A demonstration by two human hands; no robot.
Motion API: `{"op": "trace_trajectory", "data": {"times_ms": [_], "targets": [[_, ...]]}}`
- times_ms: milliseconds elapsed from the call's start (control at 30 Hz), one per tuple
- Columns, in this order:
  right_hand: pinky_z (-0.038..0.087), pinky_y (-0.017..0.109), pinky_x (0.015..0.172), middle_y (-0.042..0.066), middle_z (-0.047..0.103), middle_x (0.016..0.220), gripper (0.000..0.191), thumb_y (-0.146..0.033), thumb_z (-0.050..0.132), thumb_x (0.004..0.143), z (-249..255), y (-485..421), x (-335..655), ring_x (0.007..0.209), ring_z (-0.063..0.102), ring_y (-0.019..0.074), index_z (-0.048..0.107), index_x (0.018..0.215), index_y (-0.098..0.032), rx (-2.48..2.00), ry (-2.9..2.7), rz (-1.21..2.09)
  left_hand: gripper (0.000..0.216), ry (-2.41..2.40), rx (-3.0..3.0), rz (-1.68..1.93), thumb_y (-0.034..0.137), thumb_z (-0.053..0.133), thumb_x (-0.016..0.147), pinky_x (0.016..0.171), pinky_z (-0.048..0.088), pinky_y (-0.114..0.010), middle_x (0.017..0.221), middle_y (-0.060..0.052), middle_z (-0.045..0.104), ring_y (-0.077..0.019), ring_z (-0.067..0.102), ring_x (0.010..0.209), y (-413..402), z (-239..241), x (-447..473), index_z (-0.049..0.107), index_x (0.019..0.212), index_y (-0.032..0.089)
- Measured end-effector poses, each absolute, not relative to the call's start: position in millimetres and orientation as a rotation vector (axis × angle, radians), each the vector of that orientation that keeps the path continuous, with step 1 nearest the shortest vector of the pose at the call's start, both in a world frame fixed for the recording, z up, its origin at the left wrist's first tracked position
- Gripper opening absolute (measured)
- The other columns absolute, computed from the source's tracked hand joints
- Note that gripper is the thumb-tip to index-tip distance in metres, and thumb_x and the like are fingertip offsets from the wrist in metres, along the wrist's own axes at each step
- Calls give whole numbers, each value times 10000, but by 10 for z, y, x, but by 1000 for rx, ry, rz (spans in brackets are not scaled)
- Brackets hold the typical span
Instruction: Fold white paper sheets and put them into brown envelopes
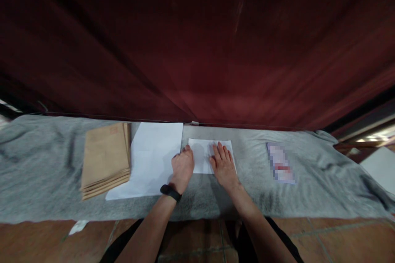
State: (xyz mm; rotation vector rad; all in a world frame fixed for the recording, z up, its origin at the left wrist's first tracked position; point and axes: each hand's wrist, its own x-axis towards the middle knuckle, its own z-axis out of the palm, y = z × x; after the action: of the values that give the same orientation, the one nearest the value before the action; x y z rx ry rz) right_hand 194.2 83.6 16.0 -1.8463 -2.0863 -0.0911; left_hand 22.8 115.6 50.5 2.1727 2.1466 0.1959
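Observation:
A folded white sheet of paper (200,156) lies flat on the grey cloth in front of me. My left hand (183,163), with a black band on its wrist, is curled into a fist at the paper's left edge; I see nothing in it, though its palm side is hidden. Spread flat over the right part of the same paper is my right hand (224,164), its fingers apart. Just left of my fist is a larger white sheet (156,156), partly under a stack of brown paper envelopes (106,152).
Grey cloth (253,197) covers the long surface. On the right lies a blurred purple-and-white packet (281,164). A dark red sheet or curtain (197,57) rises behind. A white sheet (381,168) shows at far right. A white scrap (78,227) lies on the tiled floor (348,240).

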Motion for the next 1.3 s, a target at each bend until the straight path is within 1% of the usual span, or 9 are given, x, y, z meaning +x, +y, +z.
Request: {"op": "trace_trajectory", "data": {"times_ms": [167, 267, 400, 467, 533, 700, 867, 1000, 1300], "targets": [[252, 460, 1196, 135, 361, 1597, 529, -383, 377, 1043, 44, 791, 1935, 1472, 329, 285, 393, 1527, -168, -1938, -2082, -114, 381, 2172, 2106, 177, 247, 347, 1019, 752, 529, -351, 860, -175, 726, -274, 729, 876, 1165, 567, 215, 593, 1237, 54], [259, 467, 1193, 137, 370, 1591, 533, -392, 375, 1044, 46, 796, 1939, 1463, 348, 287, 393, 1529, -172, -1936, -2075, -131, 361, 2214, 2115, 238, 231, 352, 1011, 829, 519, -383, 936, -175, 714, -279, 710, 926, 1155, 640, 244, 584, 1231, 66], [259, 472, 1192, 146, 376, 1585, 527, -380, 377, 1043, 57, 801, 1921, 1458, 357, 293, 411, 1519, -156, -1917, -2072, -155, 410, 2020, 2324, 488, 251, 340, 1019, 1058, 411, -459, 1281, -193, 627, -311, 587, 1216, 1093, 630, 409, 533, 1352, 111], [255, 469, 1195, 136, 365, 1593, 514, -342, 371, 1042, 62, 791, 1916, 1463, 350, 288, 405, 1523, -164, -1919, -2078, -152, 458, 1776, 2454, 560, 276, 348, 1023, 1163, 309, -475, 1494, -155, 488, -305, 432, 1394, 1055, 528, 516, 460, 1448, 149], [247, 466, 1200, 128, 342, 1605, 504, -288, 356, 1038, 73, 777, 1918, 1471, 336, 281, 402, 1525, -164, -1931, -2091, -140, 490, 1693, 2484, 545, 298, 344, 1026, 1212, 227, -500, 1593, -119, 372, -294, 291, 1488, 1029, 384, 597, 414, 1493, 167], [252, 456, 1205, 127, 374, 1589, 485, -231, 312, 1037, 140, 809, 1943, 1476, 330, 264, 455, 1492, -148, -1953, -2081, -42, 538, 1777, 2471, 475, 367, 311, 1036, 1244, 147, -501, 1618, -107, 327, -268, 229, 1518, 1034, 108, 634, 369, 1527, 155], [293, 412, 1200, 143, 468, 1528, 510, -249, 215, 1058, 207, 972, 1878, 1452, 377, 213, 509, 1440, -82, -1821, -1991, 128, 546, 1775, 2522, 416, 260, 321, 1013, 1245, 139, -524, 1621, -136, 310, -279, 196, 1527, 1060, 47, 619, 344, 1542, 126], [284, 436, 1205, 104, 464, 1536, 531, -333, 189, 1074, 182, 1032, 1736, 1453, 376, 213, 484, 1469, -134, -1718, -2016, 178, 570, 1767, 2583, 354, 184, 342, 971, 1238, 174, -542, 1613, -138, 326, -288, 210, 1522, 1070, 27, 616, 356, 1538, 129], [264, 477, 1185, 126, 417, 1560, 504, -364, 300, 1063, 58, 992, 1945, 1454, 368, 280, 437, 1508, -172, -1889, -2062, -97, 567, 1854, 2477, 422, 243, 272, 1004, 1247, 177, -473, 1615, -160, 302, -244, 215, 1523, 1057, 82, 521, 330, 1537, 61]]}}
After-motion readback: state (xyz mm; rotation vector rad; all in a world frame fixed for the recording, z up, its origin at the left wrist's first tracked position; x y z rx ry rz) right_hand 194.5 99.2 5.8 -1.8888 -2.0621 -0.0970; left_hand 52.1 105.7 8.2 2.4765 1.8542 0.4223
